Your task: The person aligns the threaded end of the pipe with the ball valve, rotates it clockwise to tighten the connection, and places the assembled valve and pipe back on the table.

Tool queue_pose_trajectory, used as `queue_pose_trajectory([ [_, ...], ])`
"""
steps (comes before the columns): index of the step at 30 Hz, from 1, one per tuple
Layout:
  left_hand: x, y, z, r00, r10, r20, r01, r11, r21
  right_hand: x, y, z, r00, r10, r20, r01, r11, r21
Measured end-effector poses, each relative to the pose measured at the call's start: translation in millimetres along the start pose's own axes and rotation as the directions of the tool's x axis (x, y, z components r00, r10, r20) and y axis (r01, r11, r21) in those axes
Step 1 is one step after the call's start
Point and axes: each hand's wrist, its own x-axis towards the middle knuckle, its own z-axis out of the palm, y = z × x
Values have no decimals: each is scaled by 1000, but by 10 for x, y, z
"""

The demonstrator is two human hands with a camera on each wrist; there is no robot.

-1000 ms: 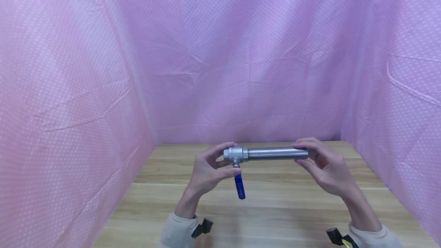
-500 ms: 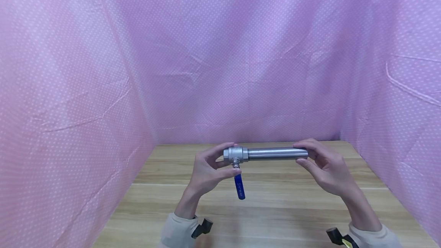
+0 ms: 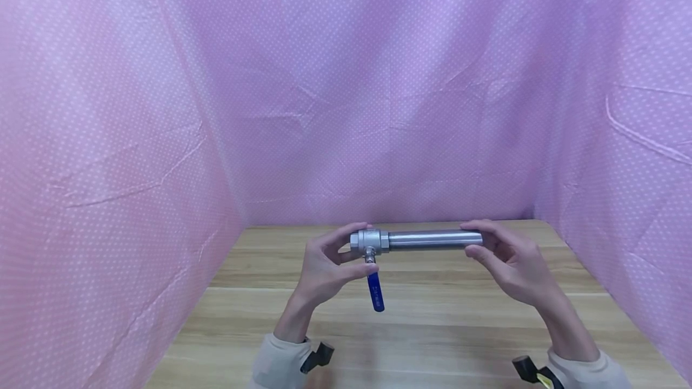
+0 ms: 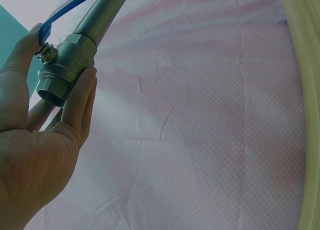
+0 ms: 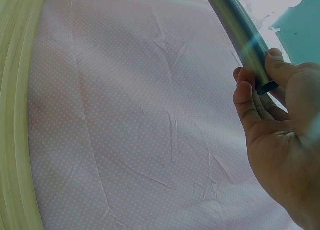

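Note:
A silver ball valve with a blue lever handle is held in my left hand, fingers behind its body and thumb on the handle near the stem. From the valve's right end a straight steel pipe runs level to my right hand, which pinches its far end between thumb and fingers. Some thread shows on the pipe beside the valve in the left wrist view. The pipe's open end faces my right palm in the right wrist view.
Below the hands lies a light wooden tabletop. Pink dotted cloth hangs as walls at the back and both sides. Black straps with small mounts sit at both sleeve cuffs.
My right fingers and thumb have shifted slightly around the pipe's end, the thumb a little lower and farther right. My left hand and the valve stay almost still.

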Motion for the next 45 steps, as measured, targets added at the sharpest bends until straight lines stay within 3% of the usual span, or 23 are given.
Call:
queue_pose_trajectory([
  [6,4,-4,6,1000,-2,0,2,1000,1,22,-6,2,1000,-2,9,1,996,87],
  [12,3,-5,11,1000,4,2,-4,1000,-12,45,9,0,998,-49,35,37,958,286],
  [16,3,-10,14,1000,-1,2,1,1000,-19,51,7,2,997,-68,39,52,947,318],
  [31,-11,-8,14,1000,12,5,-12,1000,3,41,3,-10,998,-59,32,51,976,214],
  [40,-15,6,23,1000,15,6,-15,1000,-3,6,-49,-11,1000,21,4,-21,999,45],
  [45,-13,15,25,1000,13,6,-13,1000,-3,-3,-104,-23,997,80,8,-80,996,-37],
])
